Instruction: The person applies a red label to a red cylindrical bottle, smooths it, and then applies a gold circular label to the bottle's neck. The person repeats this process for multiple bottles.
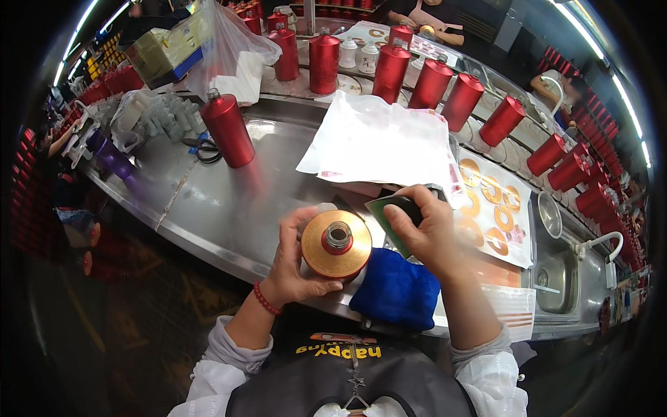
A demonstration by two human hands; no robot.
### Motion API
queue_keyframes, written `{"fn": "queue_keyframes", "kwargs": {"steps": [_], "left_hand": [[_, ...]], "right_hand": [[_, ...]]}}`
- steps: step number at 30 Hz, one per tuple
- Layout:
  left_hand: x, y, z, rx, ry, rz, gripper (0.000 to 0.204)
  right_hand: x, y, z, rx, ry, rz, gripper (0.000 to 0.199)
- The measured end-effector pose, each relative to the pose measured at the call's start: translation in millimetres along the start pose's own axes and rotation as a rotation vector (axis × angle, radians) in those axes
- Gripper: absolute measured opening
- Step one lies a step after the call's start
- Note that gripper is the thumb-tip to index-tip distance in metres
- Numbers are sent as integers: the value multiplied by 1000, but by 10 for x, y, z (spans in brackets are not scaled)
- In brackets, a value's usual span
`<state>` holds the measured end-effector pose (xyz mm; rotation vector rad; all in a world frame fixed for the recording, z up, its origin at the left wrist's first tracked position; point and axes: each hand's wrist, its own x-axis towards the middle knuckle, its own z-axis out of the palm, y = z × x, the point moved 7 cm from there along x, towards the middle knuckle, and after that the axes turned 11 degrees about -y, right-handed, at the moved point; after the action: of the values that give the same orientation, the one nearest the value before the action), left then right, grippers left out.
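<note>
The left hand is wrapped around a bottle seen from above: a gold shoulder ring with a red collar and an open neck in the middle. The fingers curl round its left and lower side, thumb toward the near edge, so the hand is clamped on the bottle. The bottle sits at the near edge of the steel counter, just left of a blue cloth that lies over the counter's edge.

The right hand is just right of the bottle, above the cloth. Its fingers are closed on a small dark tool and press against a green card; how the tool is shaped cannot be told.

Behind the hands lies a white sheet, and to its right a label sheet with gold rings printed on it. A lone red bottle stands upright on the counter to the left, scissors just beside it. A curved row of red bottles runs along the back and right of the counter. A plastic bag and a box sit at the back left, and a small sink with a tap lies at the far right.
</note>
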<state>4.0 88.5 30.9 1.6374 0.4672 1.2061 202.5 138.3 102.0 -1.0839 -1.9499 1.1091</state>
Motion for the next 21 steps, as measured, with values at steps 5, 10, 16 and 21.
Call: {"fn": "queue_keyframes", "kwargs": {"steps": [5,10,16,21], "left_hand": [[31,216,19,77,59,-19,105],[62,64,-23,22,77,-125,102],[87,-17,-86,-147,61,-81,94],[57,-102,-186,-261,-16,-121,99]], "right_hand": [[209,-144,153,-53,-104,-108,22],[346,-227,186,-29,-66,-193,20],[522,-147,308,-72,-131,-157,26],[548,-212,346,10,-176,-218,26]]}}
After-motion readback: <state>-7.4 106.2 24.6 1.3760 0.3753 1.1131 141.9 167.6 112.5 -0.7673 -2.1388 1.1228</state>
